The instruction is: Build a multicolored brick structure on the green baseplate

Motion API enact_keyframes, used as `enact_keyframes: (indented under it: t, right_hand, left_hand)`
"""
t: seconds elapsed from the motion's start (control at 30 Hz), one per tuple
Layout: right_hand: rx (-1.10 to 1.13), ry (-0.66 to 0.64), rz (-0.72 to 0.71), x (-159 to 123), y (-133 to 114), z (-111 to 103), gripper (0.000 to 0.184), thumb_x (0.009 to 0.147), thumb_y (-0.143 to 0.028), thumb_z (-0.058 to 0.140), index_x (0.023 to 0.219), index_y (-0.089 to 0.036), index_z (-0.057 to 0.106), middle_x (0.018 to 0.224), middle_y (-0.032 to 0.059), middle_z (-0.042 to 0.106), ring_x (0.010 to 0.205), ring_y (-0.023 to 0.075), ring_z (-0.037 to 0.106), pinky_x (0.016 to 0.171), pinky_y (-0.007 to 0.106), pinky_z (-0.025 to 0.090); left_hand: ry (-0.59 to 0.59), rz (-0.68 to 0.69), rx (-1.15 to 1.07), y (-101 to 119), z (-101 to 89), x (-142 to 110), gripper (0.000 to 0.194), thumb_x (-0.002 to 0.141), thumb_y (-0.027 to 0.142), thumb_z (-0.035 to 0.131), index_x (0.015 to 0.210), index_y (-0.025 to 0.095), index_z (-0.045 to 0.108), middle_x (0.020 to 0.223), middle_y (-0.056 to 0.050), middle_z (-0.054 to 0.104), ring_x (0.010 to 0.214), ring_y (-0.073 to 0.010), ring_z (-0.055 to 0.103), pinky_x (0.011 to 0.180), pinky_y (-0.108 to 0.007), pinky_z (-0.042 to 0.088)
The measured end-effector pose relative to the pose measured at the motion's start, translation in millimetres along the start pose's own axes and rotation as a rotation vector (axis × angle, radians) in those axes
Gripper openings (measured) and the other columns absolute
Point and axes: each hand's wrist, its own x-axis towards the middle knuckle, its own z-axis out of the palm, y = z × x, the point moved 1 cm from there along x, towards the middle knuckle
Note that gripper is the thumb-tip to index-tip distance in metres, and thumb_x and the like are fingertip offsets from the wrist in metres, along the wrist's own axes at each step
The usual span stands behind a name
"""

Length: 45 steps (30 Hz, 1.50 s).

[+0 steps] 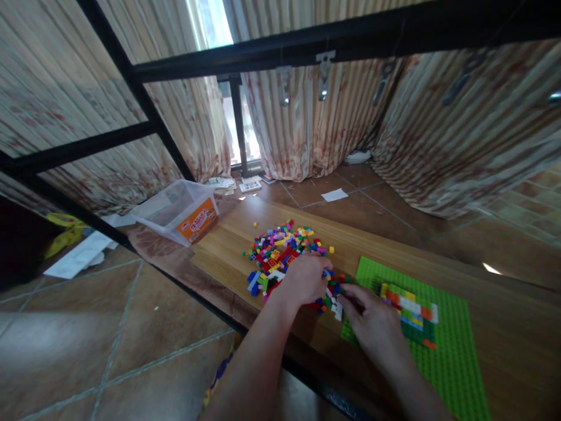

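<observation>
A heap of small colorful building bricks [302, 238] is spread over the wooden tabletop. My left hand [307, 277] reaches over the heap's near right part, its fingers curled down among the bricks. What those fingertips hold, if anything, is hidden. At the heap's right edge, my right hand [374, 318] has thumb and forefinger pinched together by a dark blue brick [336, 288], which it seems to grip. Beside that hand lies a green baseplate [456, 333], bearing a flat block of joined bricks [409, 310] in red, yellow, white, orange, blue and green.
A clear plastic bin [175, 204] with an orange label stands at the table's far left end. The wooden table [236, 234] has a dark metal frame bar along its near edge. Black bars with hanging metal hooks [324, 76] cross above, before striped curtains [298, 128]. Papers lie on the tiled floor.
</observation>
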Motion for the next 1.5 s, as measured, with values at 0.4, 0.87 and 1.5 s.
enact_keyframes:
  t: [0.4, 0.87, 1.5]
  right_hand:
    - [0.057, 0.019, -0.034, -4, -8, -7, 0.033, 0.089, -0.042, 0.050, 0.101, -0.021, 0.073, 0.098, 0.0077, 0.077, 0.086, 0.0228, 0.072, 0.078, 0.036, 0.057]
    - [0.111, 0.044, -0.137, -8, -14, -10, 0.025, 0.091, -0.036, 0.054, 0.095, -0.022, 0.073, 0.100, 0.0073, 0.075, 0.089, 0.0212, 0.071, 0.081, 0.035, 0.055]
    - [0.232, 0.585, 0.114, -7, 1, -77, 0.023, 0.085, -0.039, 0.063, 0.091, -0.021, 0.075, 0.083, 0.0046, 0.075, 0.072, 0.0189, 0.068, 0.070, 0.033, 0.055]
  left_hand:
    - [0.097, -0.055, -0.141, -27, -30.1, -8, 0.029, 0.082, 0.012, 0.051, 0.097, 0.019, 0.075, 0.098, -0.004, 0.075, 0.090, -0.0181, 0.067, 0.086, -0.028, 0.051]
    - [-0.082, -0.274, -0.046, -71, -50.3, -43, 0.023, 0.067, 0.014, 0.064, 0.084, 0.022, 0.078, 0.076, 0.000, 0.072, 0.071, -0.0158, 0.063, 0.068, -0.024, 0.048]
    - [0.177, -0.058, -0.606, -1, -12.9, -3, 0.010, 0.078, 0.018, 0.062, 0.087, 0.016, 0.066, 0.082, -0.002, 0.072, 0.076, -0.0151, 0.065, 0.071, -0.025, 0.051]
